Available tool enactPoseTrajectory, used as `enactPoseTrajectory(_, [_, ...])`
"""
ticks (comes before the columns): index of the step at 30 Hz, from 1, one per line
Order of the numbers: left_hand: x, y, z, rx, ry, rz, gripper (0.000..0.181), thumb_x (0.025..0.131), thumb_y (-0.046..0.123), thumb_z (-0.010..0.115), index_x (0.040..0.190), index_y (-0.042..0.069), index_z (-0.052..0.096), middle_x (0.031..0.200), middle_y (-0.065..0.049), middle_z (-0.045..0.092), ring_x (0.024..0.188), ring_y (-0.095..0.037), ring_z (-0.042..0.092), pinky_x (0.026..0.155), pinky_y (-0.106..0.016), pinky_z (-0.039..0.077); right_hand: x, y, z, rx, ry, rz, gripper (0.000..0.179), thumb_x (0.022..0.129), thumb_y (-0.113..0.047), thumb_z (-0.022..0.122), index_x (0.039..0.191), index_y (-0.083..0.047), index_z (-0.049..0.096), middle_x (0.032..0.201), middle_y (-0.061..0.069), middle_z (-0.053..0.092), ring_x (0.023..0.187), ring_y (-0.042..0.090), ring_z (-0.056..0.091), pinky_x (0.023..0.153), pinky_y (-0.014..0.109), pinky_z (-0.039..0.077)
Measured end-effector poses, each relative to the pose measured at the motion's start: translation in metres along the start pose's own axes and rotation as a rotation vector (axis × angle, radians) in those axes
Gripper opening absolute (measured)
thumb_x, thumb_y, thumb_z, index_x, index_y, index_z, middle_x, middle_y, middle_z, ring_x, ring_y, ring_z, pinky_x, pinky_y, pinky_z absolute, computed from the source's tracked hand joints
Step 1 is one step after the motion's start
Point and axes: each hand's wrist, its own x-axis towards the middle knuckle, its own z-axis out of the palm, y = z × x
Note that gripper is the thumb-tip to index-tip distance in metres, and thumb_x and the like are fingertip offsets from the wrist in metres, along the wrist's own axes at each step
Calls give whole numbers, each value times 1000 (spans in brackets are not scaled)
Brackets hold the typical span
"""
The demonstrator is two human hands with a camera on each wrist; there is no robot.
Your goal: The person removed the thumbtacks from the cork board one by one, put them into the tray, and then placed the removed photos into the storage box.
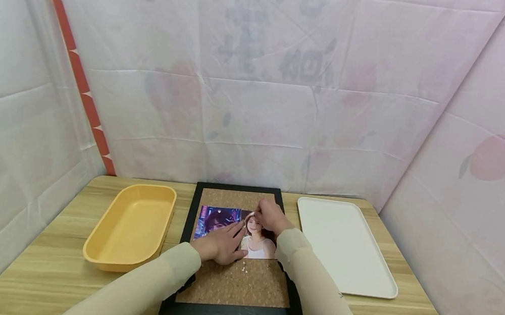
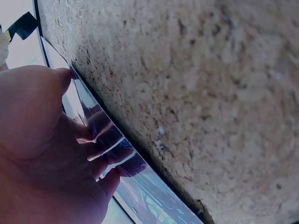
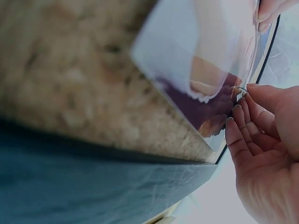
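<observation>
Two glossy pictures lie side by side on a cork board (image 1: 233,285) with a black frame. The left one, a purple-blue picture (image 1: 202,226), has a small white pin (image 1: 219,211) near its top edge. My left hand (image 1: 222,245) rests with fingers spread across the inner edges of both pictures. Over the top of the right picture, a portrait photo (image 1: 258,249), my right hand (image 1: 270,216) pinches a small pin (image 3: 242,88) between thumb and fingertips. Most of that pin is hidden by the fingers.
A yellow tub (image 1: 129,227) stands left of the board. To the right lies a flat white tray (image 1: 344,247). Small white crumbs (image 1: 244,266) dot the cork below the photo. Cloth walls (image 1: 258,102) enclose the wooden table (image 1: 46,259).
</observation>
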Motion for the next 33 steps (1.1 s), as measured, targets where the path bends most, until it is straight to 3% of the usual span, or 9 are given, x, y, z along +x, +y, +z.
enactPoseTrajectory(10, [2, -1, 3, -1, 9, -8, 71, 108, 51, 42, 162, 7, 27, 170, -11, 19, 157, -27, 19, 124, -41, 25, -1, 1, 0, 41, 36, -13, 11, 93, -3, 70, 83, -5, 74, 76, 3, 68, 63, 14, 58, 60, 29, 51])
enactPoseTrajectory(21, [1, 0, 1, -5, 5, -4, 72, 108, 51, 42, 162, 7, 27, 170, -11, 19, 156, -28, 19, 124, -41, 25, -4, 1, -2, 38, 36, -29, 26, 93, 0, 66, 68, -8, 69, 62, -1, 60, 55, 14, 50, 55, 28, 44])
enactPoseTrajectory(33, [1, 0, -1, -27, 1, 5, 72, 108, 50, 43, 162, 6, 27, 170, -12, 18, 157, -28, 19, 124, -42, 25, -1, 1, -5, 34, 22, -23, 30, 93, -1, 65, 66, -10, 69, 59, -4, 56, 54, 13, 49, 54, 27, 43])
